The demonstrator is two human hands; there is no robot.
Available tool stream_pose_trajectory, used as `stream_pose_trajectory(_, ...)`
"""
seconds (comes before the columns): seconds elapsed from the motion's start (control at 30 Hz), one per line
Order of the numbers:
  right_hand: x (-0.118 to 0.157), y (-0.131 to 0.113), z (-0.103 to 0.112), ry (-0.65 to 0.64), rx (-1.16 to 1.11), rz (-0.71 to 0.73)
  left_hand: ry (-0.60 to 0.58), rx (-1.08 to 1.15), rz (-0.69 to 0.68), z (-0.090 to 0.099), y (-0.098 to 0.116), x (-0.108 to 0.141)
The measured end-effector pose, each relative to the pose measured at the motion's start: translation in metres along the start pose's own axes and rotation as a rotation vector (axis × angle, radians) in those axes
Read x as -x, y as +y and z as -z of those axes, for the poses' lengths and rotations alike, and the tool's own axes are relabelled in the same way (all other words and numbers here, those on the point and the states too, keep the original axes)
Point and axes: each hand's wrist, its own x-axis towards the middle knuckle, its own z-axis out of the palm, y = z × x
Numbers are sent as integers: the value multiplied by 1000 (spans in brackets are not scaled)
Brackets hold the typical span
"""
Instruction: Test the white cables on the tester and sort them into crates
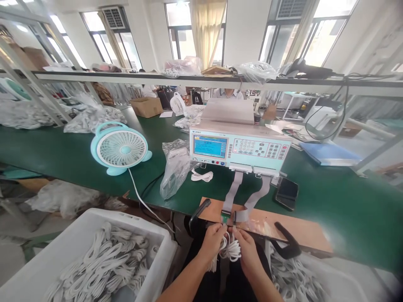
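Note:
My left hand [214, 240] and my right hand [244, 243] are side by side at the front edge of a copper-coloured board [292, 230]. Each hand pinches one end of a white coiled cable [232, 250], which hangs between them. The ends meet the small connectors at the board's edge, one on a green circuit piece [225, 218]; whether they are fully seated is too small to tell. Two grey ribbon cables [233, 192] run from there up to a tester [239, 147] with a lit blue screen.
A white bin [162, 239] of bundled cables stands at the lower left, another pile of cables [292, 272] at the lower right. On the green table [327, 201] are a fan [124, 149], plastic bag [175, 170], coiled cable [202, 175], phone [286, 193] and blue folder [329, 154].

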Motion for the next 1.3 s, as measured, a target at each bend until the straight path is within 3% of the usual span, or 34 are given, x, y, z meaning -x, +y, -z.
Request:
stream_pose_trajectory(0.3, -4, 2, 2, 23, 44, 67, 38, 63, -4, -4, -10, 2)
stream_pose_trajectory(0.5, 17, 5, 3, -53, 157, 67, -52, 181, 99, -10, -15, 22)
stream_pose_trajectory(0.57, 29, -5, 20, -68, 240, 18, -104, 210, 198, -10, -18, 29)
stream_pose_trajectory(0.63, 43, -25, 51, -77, 398, -41, -139, 292, 319, -8, -20, 34)
stream_pose_trajectory(0.73, 63, -59, 110, -145, 863, -123, -125, 470, 485, -2, -23, 37)
stream_pose_trajectory(0.8, 75, -71, 137, -15, 1249, -85, -106, 547, 561, 0, -27, 35)
stream_pose_trajectory(0.87, 84, -69, 141, 110, 1425, -18, -95, 587, 594, -4, -31, 33)
stream_pose_trajectory(0.93, 90, -51, 125, 12, 1303, -15, -80, 615, 591, -13, -34, 30)
stream_pose_trajectory(1.03, 86, -15, 85, -315, 872, -64, -32, 625, 526, -28, -32, 31)
stream_pose_trajectory(1.13, 71, 10, 61, -268, 621, -18, -47, 612, 370, -32, -27, 37)
stream_pose_trajectory(1.3, 54, 20, 61, -152, 225, -184, -75, 298, 175, -10, -32, 49)
